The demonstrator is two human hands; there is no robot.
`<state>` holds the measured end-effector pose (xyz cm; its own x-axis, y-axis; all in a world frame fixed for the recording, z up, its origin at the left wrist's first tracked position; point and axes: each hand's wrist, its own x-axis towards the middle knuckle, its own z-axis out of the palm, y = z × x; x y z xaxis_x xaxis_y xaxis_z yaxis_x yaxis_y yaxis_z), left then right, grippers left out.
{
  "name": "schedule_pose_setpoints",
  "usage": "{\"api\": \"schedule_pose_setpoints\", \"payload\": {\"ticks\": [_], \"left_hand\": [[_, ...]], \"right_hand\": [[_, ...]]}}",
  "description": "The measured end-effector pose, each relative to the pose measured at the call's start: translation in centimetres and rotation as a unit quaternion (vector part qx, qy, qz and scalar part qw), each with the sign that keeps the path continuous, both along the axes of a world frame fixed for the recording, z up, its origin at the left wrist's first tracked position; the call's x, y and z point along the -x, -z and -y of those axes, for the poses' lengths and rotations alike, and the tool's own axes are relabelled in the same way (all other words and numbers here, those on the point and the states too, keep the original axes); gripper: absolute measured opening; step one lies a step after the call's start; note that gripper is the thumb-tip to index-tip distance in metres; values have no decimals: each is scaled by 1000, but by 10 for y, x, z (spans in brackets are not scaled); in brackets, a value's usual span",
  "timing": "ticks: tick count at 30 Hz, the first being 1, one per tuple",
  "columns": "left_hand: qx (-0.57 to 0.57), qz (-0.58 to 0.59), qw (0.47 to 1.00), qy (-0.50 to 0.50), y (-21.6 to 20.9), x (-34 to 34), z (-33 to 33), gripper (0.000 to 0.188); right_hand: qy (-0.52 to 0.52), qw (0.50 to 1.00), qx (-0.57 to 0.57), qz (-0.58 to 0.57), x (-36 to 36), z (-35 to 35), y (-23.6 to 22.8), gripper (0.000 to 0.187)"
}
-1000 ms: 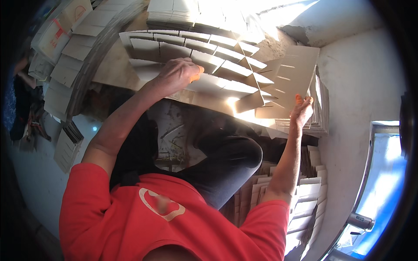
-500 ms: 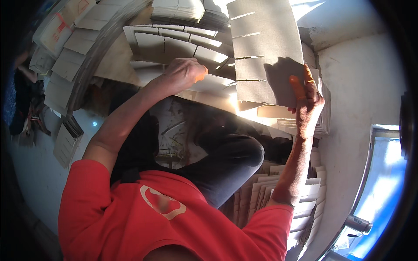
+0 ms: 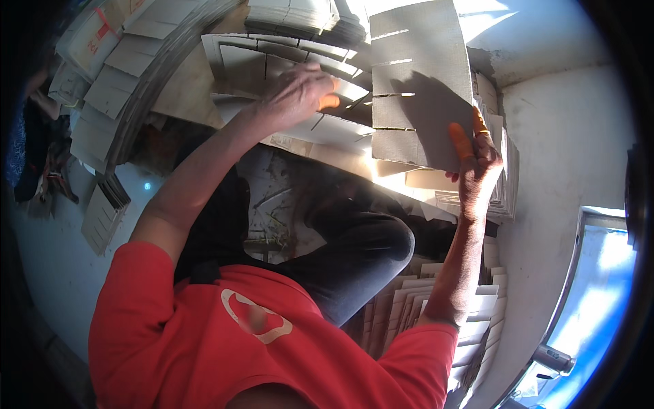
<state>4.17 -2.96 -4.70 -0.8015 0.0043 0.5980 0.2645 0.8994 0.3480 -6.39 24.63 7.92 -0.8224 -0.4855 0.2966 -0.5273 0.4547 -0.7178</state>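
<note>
The right hand [image 3: 481, 161] had just lifted a slotted card [image 3: 436, 58], so it gripped one loose piece. I couldn't tell if the left hand [image 3: 296, 94] held the card grid [image 3: 244, 66].

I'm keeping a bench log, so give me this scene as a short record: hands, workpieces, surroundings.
Left hand: over upright slotted grey cardboard strips; contact unclear
Right hand: holding a flat rectangular grey cardboard sheet by its right edge; slots open on its left edge
Worn: orange finger covers on both hands
Surroundings: pale cardboard stack beyond, white wall right
</note>
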Motion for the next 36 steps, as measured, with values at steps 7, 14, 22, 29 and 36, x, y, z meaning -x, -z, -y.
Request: {"api": "schedule_pose_setpoints", "payload": {"ticks": [7, 14, 22, 29, 36], "left_hand": [[50, 102, 992, -48, -4, 18, 17, 13], [10, 162, 986, -35, -15, 9, 8, 6], [55, 112, 987, -104, -22, 45, 41, 15], [50, 110, 990, -70, -10, 47, 43, 9], [36, 147, 985, -81, -16, 46, 40, 17]], "right_hand": [[-25, 999, -22, 0, 1, 3, 4, 40], [-42, 998, -18, 34, 1, 8, 11, 45], [-31, 999, -22, 26, -1, 8, 11, 42], [-37, 999, -10, 25, 1, 7, 10, 43], [-74, 995, -51, 50, 3, 5, 23, 49]]}}
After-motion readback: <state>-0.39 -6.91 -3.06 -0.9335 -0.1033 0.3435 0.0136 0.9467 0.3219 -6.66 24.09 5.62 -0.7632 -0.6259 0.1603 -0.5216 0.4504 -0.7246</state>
